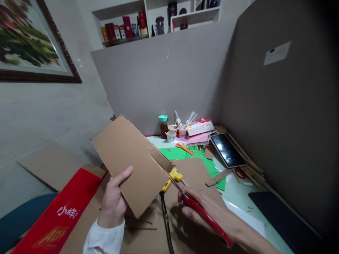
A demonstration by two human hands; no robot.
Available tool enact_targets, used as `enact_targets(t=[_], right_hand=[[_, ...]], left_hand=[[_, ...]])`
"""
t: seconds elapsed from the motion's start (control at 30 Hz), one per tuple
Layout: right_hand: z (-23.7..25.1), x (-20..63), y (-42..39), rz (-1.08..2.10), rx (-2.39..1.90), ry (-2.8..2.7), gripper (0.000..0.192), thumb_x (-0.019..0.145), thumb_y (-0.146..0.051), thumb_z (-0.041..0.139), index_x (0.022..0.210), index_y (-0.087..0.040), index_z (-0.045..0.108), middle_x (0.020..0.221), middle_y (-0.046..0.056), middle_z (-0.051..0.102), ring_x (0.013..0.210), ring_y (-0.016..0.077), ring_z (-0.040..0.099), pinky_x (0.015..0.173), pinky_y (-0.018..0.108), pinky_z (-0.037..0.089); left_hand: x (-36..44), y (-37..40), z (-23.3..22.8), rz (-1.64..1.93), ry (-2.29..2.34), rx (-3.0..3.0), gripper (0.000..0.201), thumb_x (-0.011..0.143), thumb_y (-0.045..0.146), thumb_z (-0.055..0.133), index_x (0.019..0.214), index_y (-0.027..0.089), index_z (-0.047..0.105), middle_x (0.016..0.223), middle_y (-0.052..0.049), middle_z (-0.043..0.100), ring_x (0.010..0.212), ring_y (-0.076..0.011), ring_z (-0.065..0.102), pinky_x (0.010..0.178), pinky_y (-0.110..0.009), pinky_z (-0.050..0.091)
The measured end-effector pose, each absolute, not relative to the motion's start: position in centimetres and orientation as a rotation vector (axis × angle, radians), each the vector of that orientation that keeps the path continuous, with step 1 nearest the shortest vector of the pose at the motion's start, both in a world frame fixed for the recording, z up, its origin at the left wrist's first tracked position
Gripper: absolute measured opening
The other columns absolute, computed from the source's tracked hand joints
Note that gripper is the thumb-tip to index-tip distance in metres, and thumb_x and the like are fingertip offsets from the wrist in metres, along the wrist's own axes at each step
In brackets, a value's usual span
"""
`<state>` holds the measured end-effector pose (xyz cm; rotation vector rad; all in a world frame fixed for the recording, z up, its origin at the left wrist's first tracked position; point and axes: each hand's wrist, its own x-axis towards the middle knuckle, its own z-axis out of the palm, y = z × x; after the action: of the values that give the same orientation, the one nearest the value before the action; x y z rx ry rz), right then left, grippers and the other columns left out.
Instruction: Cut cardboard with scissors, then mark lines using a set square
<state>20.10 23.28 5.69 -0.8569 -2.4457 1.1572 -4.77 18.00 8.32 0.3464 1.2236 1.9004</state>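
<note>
Above the cluttered table, the left hand [114,201] pinched a flat, matte brown cardboard panel [132,160] by its lower edge, tilted up, while the right hand [209,208] gripped red-handled scissors [196,204], blades touching the panel's right edge.

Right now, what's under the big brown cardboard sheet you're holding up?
A yellow glue gun with its black cord peeks out below the flat brown cardboard sheet, on more cardboard. The sheet hides part of the gun.
</note>
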Motion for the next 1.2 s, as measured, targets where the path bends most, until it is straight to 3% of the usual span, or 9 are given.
enact_targets(t=[0.1,0.2,0.3,0.43,0.6,0.9,1.03,1.2], right_hand=[[6.7,21.7,24.6,1.102,-0.855,-2.476,0.032,0.096,-0.053,0.043,0.098,-0.024,0.055,0.093,0.007,0.066,0.084,0.0245,0.060,0.079,0.038,0.048],[8.0,23.0,25.2,1.120,-0.865,-2.461,0.036,0.096,-0.060,0.045,0.094,-0.026,0.056,0.090,0.003,0.063,0.080,0.0214,0.059,0.074,0.034,0.048],[8.5,23.1,24.9,1.143,-0.885,-2.516,0.041,0.093,-0.066,0.050,0.103,-0.027,0.060,0.098,0.003,0.067,0.091,0.0242,0.063,0.084,0.036,0.048],[7.8,22.3,24.4,1.177,-0.905,-2.577,0.056,0.088,-0.072,0.051,0.116,-0.025,0.063,0.105,0.006,0.070,0.100,0.0282,0.063,0.094,0.044,0.046],[7.5,21.9,24.2,1.161,-0.893,-2.582,0.073,0.084,-0.084,0.044,0.113,-0.021,0.067,0.104,0.009,0.071,0.093,0.0282,0.064,0.082,0.040,0.049],[7.0,21.7,24.2,1.189,-0.950,-2.566,0.079,0.081,-0.088,0.041,0.111,-0.020,0.069,0.104,0.011,0.070,0.099,0.0316,0.061,0.076,0.038,0.046],[7.0,21.5,24.2,1.220,-0.917,-2.595,0.070,0.084,-0.083,0.045,0.100,-0.019,0.069,0.092,0.009,0.068,0.086,0.0260,0.059,0.065,0.031,0.042],[7.0,21.4,24.3,1.243,-0.910,-2.588,0.058,0.087,-0.076,0.050,0.093,-0.020,0.066,0.082,0.003,0.063,0.079,0.0206,0.055,0.064,0.028,0.039]], left_hand=[[-7.1,17.4,9.4,1.863,1.247,0.455,0.040,0.053,0.012,0.080,0.090,0.015,0.067,0.074,-0.001,0.076,0.061,-0.0208,0.073,0.056,-0.028,0.063],[-8.7,16.5,11.0,1.656,1.247,0.624,0.056,0.049,0.012,0.088,0.101,0.015,0.069,0.086,-0.009,0.078,0.065,-0.0282,0.075,0.058,-0.036,0.065],[-9.1,16.6,12.1,1.420,1.231,0.776,0.062,0.055,0.017,0.091,0.113,0.014,0.067,0.099,-0.016,0.078,0.074,-0.0333,0.076,0.061,-0.039,0.065],[-8.5,18.5,11.9,1.225,1.206,0.924,0.068,0.063,0.019,0.090,0.126,0.021,0.061,0.111,-0.015,0.076,0.083,-0.0323,0.076,0.064,-0.036,0.065],[-7.9,20.0,10.8,1.146,1.159,1.041,0.071,0.071,0.023,0.086,0.134,0.027,0.056,0.124,-0.011,0.072,0.089,-0.0295,0.076,0.069,-0.033,0.065],[-8.0,20.2,10.2,1.118,1.151,1.101,0.071,0.073,0.025,0.084,0.137,0.028,0.054,0.121,-0.009,0.073,0.086,-0.0276,0.076,0.067,-0.031,0.065],[-8.1,20.2,10.1,1.121,1.148,1.110,0.067,0.074,0.025,0.083,0.135,0.027,0.056,0.118,-0.009,0.074,0.085,-0.0270,0.076,0.067,-0.031,0.065],[-8.2,20.1,10.1,1.133,1.155,1.125,0.065,0.074,0.025,0.083,0.133,0.028,0.057,0.126,-0.008,0.071,0.086,-0.0259,0.076,0.068,-0.030,0.064]])
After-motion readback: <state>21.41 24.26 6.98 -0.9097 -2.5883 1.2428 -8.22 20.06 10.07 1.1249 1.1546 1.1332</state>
